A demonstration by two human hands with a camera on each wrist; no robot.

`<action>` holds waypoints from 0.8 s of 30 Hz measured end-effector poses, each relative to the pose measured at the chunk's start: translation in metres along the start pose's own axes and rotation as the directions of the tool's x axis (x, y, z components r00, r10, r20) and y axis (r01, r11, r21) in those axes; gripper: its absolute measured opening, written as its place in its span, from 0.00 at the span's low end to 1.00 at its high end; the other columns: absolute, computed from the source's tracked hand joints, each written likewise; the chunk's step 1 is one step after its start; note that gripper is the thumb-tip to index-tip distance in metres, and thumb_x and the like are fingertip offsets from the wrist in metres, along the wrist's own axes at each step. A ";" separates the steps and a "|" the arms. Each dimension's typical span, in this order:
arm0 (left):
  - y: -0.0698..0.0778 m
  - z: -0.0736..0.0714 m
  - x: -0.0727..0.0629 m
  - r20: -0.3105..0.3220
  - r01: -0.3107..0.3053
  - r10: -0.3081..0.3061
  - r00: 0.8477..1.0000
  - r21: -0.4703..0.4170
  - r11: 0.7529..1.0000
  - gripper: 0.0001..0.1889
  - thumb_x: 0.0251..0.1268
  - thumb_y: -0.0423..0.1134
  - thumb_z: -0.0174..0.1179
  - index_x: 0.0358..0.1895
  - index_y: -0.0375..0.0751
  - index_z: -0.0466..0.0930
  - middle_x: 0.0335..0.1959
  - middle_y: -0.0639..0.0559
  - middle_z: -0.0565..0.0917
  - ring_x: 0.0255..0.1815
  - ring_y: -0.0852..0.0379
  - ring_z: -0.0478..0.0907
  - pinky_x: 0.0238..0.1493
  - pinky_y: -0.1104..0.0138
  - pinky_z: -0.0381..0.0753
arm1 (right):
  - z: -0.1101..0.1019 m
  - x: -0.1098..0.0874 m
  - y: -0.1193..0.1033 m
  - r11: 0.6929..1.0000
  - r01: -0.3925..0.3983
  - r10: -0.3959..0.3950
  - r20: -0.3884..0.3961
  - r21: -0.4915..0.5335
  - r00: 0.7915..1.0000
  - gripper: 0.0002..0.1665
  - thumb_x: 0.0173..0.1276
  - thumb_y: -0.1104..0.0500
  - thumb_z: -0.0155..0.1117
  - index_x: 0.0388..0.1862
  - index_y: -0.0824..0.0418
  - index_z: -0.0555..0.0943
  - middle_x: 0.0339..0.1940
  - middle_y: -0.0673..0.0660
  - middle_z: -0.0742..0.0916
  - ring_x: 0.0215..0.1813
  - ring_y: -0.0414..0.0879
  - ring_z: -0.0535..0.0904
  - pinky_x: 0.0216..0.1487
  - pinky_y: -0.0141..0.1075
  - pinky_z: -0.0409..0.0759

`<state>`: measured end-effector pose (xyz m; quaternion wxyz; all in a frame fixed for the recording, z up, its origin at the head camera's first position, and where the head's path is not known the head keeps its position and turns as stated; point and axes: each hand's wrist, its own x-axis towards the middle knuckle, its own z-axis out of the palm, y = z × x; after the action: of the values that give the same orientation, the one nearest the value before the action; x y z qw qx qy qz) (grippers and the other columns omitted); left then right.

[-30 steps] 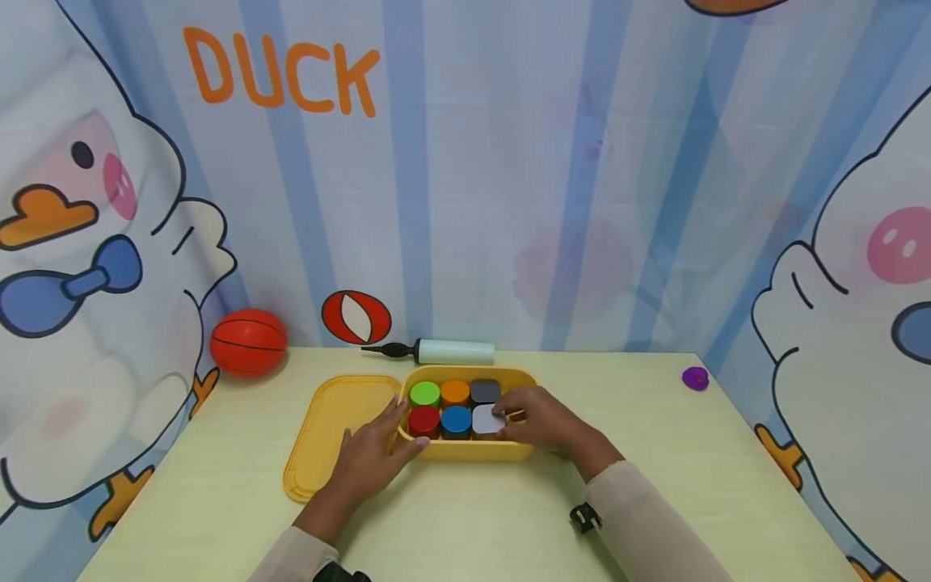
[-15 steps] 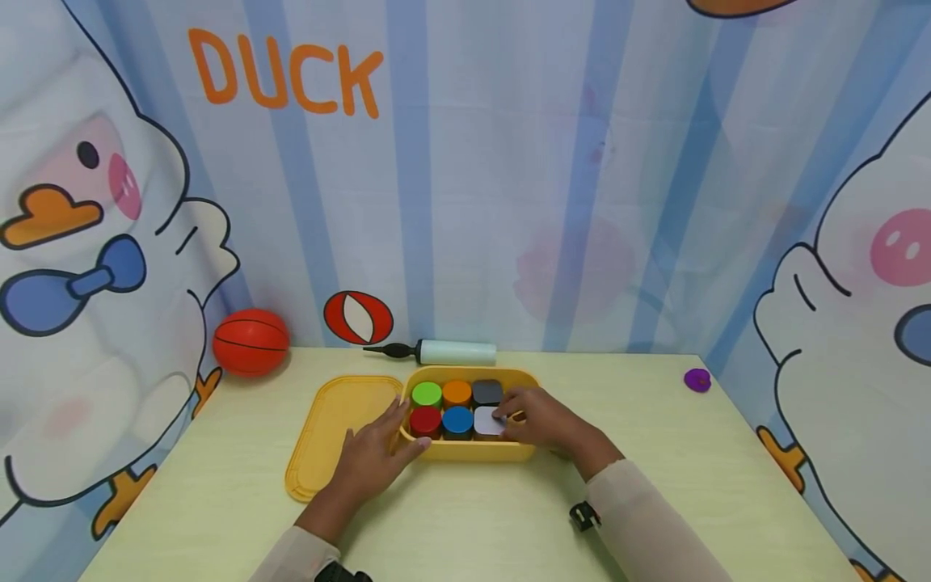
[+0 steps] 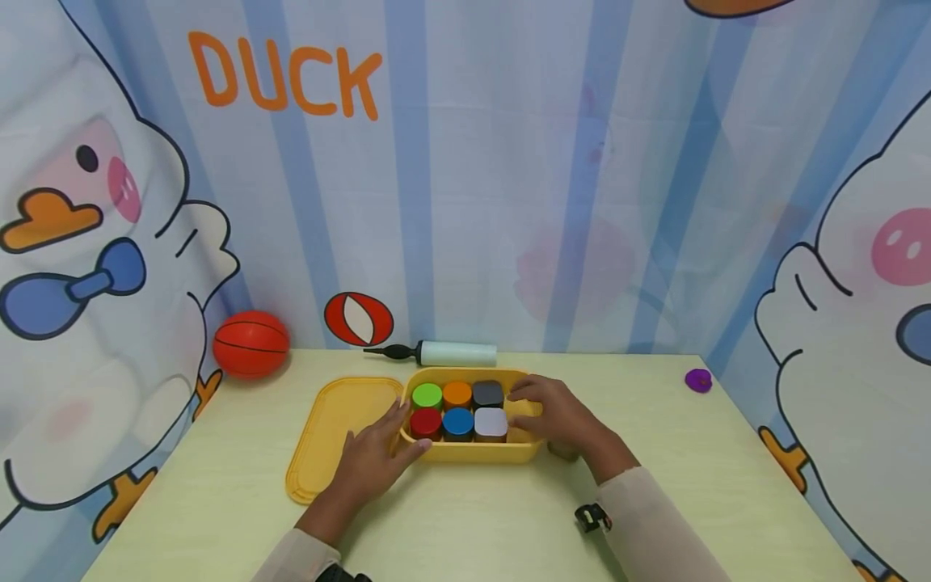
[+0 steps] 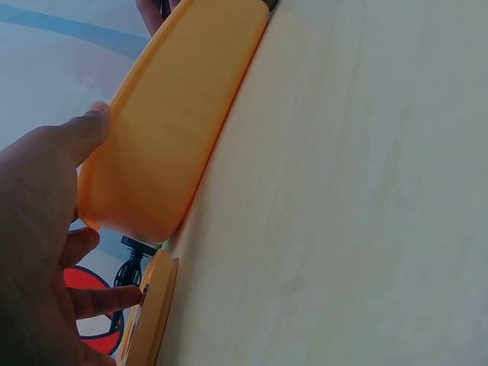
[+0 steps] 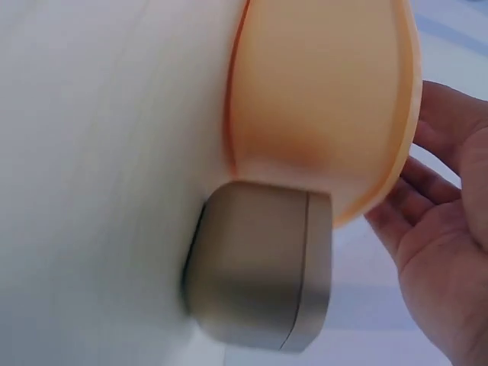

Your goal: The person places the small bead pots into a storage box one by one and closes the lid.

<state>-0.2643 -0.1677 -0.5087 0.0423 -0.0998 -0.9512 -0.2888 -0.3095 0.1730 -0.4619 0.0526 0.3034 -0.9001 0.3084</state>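
Note:
A yellow plastic box (image 3: 476,454) holds several small coloured-topped pots: green (image 3: 427,395), orange (image 3: 457,394), dark grey (image 3: 488,394), red (image 3: 425,423), blue (image 3: 458,423) and pale lilac (image 3: 490,423). My left hand (image 3: 371,462) rests against its left end, thumb on the front rim, fingers fairly straight along the end wall. At the opposite end, my right hand (image 3: 560,414) reaches over the rim, its fingers apart and holding nothing, beside the dark grey and lilac pots. Close by stands a brownish rounded case with a seam line (image 5: 259,263), mostly covered by that hand in the head view.
A flat yellow lid (image 3: 320,440) lies left of the box, near my left fingers. Behind stand a pale hand pump (image 3: 454,353) and a red ball (image 3: 251,345) at the back left. A small purple object (image 3: 698,380) lies near the right back corner.
My right hand has let go of the lilac pot and drawn back to the right, its fingers spreading. The pot stays in the box. My left hand keeps its place.

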 end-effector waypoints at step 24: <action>0.001 0.000 0.000 -0.004 0.007 -0.007 1.000 0.000 1.000 0.46 0.76 0.70 0.60 0.89 0.57 0.57 0.89 0.52 0.60 0.88 0.37 0.65 0.78 0.16 0.46 | -0.013 -0.042 0.035 0.967 -0.152 0.189 -0.171 0.204 0.967 0.29 0.72 0.54 0.79 0.69 0.63 0.85 0.73 0.62 0.84 0.78 0.66 0.77 0.77 0.69 0.75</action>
<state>-0.2639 -0.1668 -0.5077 0.0431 -0.0958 -0.9516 -0.2889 -0.2973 0.2240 -0.4819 0.0819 0.1975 -0.8804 0.4234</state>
